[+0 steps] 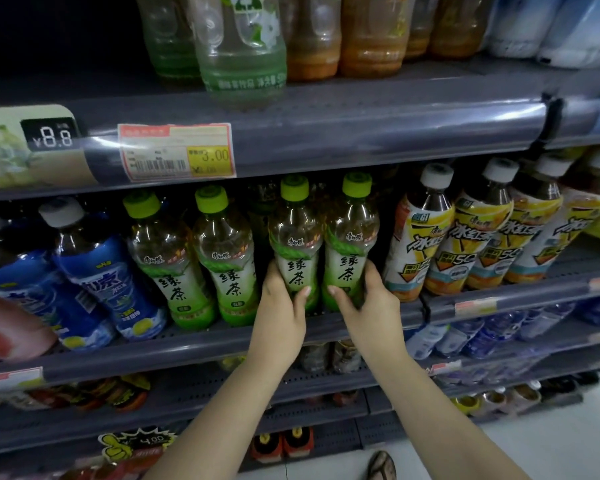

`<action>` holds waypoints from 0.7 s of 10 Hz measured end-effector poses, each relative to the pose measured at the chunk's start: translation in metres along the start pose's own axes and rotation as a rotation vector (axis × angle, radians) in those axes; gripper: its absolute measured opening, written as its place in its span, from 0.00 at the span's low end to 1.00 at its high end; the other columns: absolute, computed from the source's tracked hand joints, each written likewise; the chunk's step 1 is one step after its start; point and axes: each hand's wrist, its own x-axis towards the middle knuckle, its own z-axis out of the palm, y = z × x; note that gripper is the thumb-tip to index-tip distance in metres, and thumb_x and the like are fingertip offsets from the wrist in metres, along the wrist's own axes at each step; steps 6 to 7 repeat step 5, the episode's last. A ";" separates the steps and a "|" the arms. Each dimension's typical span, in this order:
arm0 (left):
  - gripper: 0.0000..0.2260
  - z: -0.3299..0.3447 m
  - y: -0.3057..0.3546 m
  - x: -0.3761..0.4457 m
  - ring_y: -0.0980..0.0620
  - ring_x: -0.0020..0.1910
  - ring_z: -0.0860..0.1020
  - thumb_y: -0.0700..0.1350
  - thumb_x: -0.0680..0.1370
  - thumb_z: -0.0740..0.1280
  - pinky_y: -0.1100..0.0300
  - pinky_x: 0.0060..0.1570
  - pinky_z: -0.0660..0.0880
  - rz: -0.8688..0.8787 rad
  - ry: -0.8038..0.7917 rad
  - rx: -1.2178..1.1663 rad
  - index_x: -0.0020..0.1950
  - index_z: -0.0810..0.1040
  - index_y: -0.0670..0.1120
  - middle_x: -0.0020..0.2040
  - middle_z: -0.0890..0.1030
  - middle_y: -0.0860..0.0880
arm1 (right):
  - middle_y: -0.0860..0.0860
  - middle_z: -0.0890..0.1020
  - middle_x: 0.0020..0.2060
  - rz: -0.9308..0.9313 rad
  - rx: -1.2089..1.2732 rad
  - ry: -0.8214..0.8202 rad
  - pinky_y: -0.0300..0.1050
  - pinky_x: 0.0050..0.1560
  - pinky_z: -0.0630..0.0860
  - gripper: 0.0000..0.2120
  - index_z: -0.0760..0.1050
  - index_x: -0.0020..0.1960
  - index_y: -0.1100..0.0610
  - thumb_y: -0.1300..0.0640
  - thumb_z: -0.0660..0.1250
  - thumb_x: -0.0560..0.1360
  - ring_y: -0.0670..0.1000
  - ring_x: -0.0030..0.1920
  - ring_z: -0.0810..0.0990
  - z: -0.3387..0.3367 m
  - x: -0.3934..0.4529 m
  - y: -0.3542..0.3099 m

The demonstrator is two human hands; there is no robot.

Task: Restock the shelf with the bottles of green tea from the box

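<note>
1. My left hand (pixel 281 299) grips the lower body of one green tea bottle (pixel 297 244), its fingers (pixel 303 293) wrapped onto the label; my right hand (pixel 368 299) grips a second green tea bottle (pixel 352 237) the same way, at three o'clock of the first and touching it.
2. Both bottles are upright at the front edge of the middle shelf (pixel 194 344); I can't tell whether their bases are fully set down, since my hands hide them.
3. At nine o'clock of my left hand, two more green tea bottles (pixel 201 258) already stand in the same row, so four are at the front.
4. At three o'clock of my right hand, the yellow-labelled iced tea bottles (pixel 465 237) begin, leaving only a narrow dark gap.
5. Behind the front bottles the shelf is dark; I can't tell how many bottles are there.
6. The box is not in view, so I can't judge how many bottles remain. My guess: this row's front is nearly full, and these two need only releasing.
</note>
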 end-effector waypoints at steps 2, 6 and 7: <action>0.26 -0.002 0.003 -0.002 0.52 0.63 0.73 0.48 0.79 0.62 0.68 0.57 0.66 -0.032 -0.015 0.004 0.74 0.58 0.43 0.67 0.72 0.45 | 0.52 0.81 0.50 0.001 -0.005 0.012 0.30 0.46 0.70 0.25 0.67 0.67 0.58 0.53 0.70 0.73 0.48 0.49 0.79 0.004 -0.001 0.000; 0.35 -0.037 0.025 -0.052 0.53 0.77 0.54 0.53 0.79 0.60 0.67 0.67 0.52 -0.033 -0.119 0.023 0.78 0.41 0.49 0.79 0.51 0.50 | 0.55 0.75 0.64 -0.030 -0.033 0.012 0.38 0.61 0.68 0.33 0.62 0.73 0.60 0.52 0.70 0.73 0.52 0.65 0.73 -0.011 -0.034 -0.016; 0.35 -0.037 0.025 -0.052 0.53 0.77 0.54 0.53 0.79 0.60 0.67 0.67 0.52 -0.033 -0.119 0.023 0.78 0.41 0.49 0.79 0.51 0.50 | 0.55 0.75 0.64 -0.030 -0.033 0.012 0.38 0.61 0.68 0.33 0.62 0.73 0.60 0.52 0.70 0.73 0.52 0.65 0.73 -0.011 -0.034 -0.016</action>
